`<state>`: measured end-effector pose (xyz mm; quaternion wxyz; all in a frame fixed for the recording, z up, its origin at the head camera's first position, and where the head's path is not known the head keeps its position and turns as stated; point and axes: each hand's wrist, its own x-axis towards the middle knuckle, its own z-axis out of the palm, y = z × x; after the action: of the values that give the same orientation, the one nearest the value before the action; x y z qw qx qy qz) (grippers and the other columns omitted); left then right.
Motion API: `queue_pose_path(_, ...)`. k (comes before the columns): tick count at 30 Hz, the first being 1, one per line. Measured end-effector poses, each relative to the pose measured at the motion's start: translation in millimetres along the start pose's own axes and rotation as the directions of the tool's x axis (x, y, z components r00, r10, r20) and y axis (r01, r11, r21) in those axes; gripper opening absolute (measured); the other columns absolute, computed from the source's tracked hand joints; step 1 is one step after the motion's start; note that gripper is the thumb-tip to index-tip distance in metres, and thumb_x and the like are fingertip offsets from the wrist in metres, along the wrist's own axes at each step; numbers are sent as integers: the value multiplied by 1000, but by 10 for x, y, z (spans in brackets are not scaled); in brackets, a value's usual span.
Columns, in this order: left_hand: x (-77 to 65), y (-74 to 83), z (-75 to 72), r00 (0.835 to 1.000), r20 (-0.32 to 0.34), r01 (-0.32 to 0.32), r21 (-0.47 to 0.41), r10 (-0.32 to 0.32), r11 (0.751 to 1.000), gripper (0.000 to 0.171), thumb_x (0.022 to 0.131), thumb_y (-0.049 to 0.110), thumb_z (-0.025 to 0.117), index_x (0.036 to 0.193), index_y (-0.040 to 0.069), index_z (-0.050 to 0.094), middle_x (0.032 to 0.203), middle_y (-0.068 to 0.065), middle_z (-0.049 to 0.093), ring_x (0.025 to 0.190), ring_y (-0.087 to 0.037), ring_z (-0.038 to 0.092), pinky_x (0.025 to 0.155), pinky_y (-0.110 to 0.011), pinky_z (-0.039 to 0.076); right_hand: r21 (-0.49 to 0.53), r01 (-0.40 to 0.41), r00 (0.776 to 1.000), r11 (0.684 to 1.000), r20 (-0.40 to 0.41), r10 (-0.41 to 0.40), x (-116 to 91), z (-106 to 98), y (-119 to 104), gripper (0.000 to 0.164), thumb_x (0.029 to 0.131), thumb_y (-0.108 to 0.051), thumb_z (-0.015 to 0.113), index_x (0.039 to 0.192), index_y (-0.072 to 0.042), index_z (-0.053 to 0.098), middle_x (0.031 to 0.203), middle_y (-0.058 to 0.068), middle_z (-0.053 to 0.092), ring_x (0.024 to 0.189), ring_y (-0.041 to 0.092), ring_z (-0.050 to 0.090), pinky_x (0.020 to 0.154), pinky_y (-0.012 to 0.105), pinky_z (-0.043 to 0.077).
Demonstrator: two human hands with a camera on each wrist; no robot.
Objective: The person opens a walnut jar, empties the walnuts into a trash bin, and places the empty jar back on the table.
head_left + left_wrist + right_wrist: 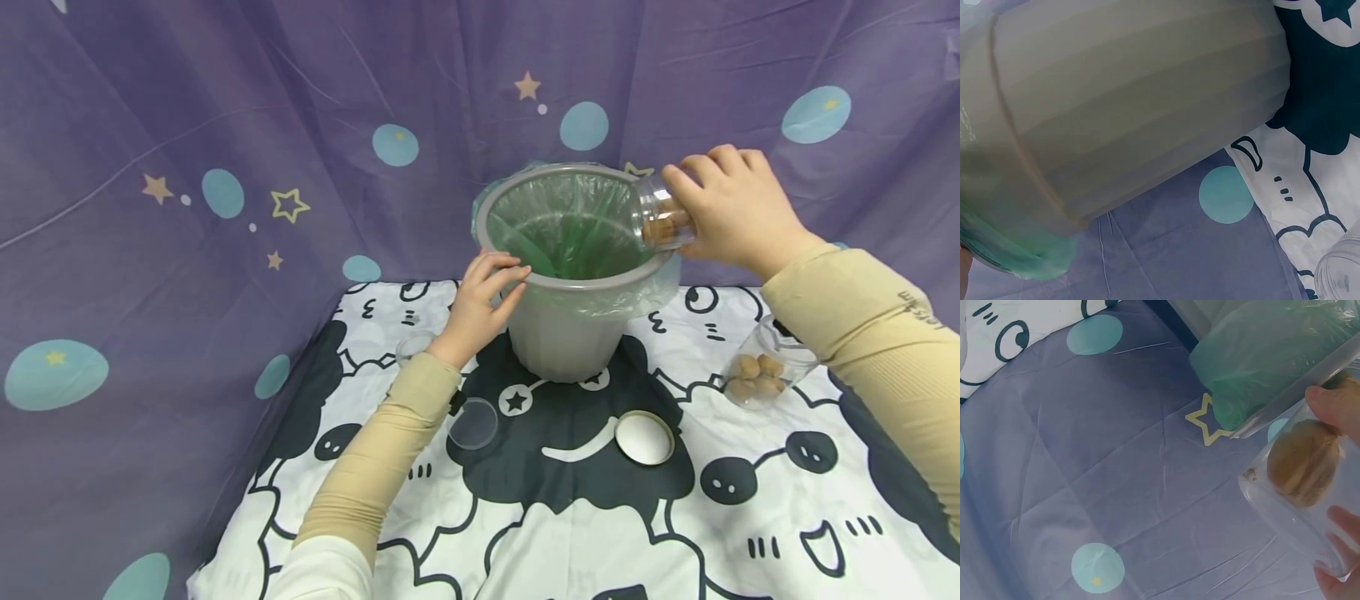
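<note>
A grey trash can [566,333] lined with a green translucent bag [577,237] stands at the table's back. My left hand [483,304] grips its rim at the near left; in the left wrist view only a fingertip [964,272] shows at the edge. My right hand [738,204] holds a clear jar [647,204], tipped on its side with its mouth over the can's right rim. Brown pieces show inside the jar; in the right wrist view one looks like a walnut [1304,462].
On the right, another clear container [757,379] holds several round brown nuts. A gold-rimmed white lid [645,437] and a clear round piece [474,423] lie in front of the can. Behind the left forearm is a clear container [1339,275]. A purple curtain [465,83] hangs behind.
</note>
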<state>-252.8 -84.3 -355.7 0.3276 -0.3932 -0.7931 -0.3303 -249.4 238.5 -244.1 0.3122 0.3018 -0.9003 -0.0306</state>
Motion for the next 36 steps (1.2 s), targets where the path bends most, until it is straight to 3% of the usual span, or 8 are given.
queue_pose_path(16, -11, 2, 17, 1000, -6, 3, -2, -3, 1000, 20, 89, 6, 64, 108, 2, 68, 112, -15, 59, 111, -32, 53, 115, -46, 25, -105, 94, 995, 990, -34, -98, 8, 33, -6, 89, 42, -14, 88, 120, 0, 46, 108, 27, 54, 100, 47, 48, 82, 60, 40)
queue_pose_path(28, -6, 1, 20, 1000, -13, 0, -5, 0, 1000, 21, 88, 5, 65, 109, 3, 68, 112, -15, 59, 112, -32, 53, 114, -47, 26, -128, 143, 988, 981, -45, -150, 18, 40, -14, 97, 37, -11, 91, 123, -1, 47, 112, 26, 53, 101, 45, 47, 86, 58, 39)
queue_pose_path(32, -7, 2, 20, 1000, -10, 3, -6, -3, 1000, 21, 89, 6, 64, 109, 4, 68, 112, -15, 59, 112, -31, 53, 115, -45, 25, -132, 162, 983, 978, -65, -172, 23, 46, -12, 93, 40, -8, 89, 123, -1, 49, 111, 26, 54, 101, 44, 48, 88, 57, 39)
queue_pose_path(36, -4, 5, 20, 1000, -10, 4, -4, -4, 1000, 21, 89, 6, 64, 109, 4, 68, 112, -15, 59, 112, -31, 53, 115, -45, 25, -134, 185, 976, 974, -94, -198, 32, 58, -16, 77, 48, -1, 82, 119, -1, 50, 108, 25, 54, 98, 44, 48, 87, 56, 39)
